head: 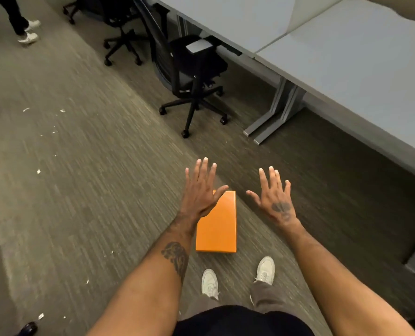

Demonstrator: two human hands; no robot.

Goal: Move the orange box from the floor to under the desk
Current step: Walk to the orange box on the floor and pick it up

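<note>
The orange box (217,226) lies flat on the carpet just ahead of my white shoes, its long side pointing away from me. My left hand (200,190) is stretched out above the box's far left corner, fingers spread, holding nothing. My right hand (274,192) hovers to the right of the box, palm down and fingers apart, also empty. Neither hand touches the box. The grey desk (347,57) runs along the right side, with shadowed floor beneath it.
A black office chair (189,69) on castors stands ahead by the desk, a second chair (119,23) farther back. Grey metal desk legs (274,112) rest on the carpet. Another person's legs (22,23) stand at far left. Small white scraps litter the carpet.
</note>
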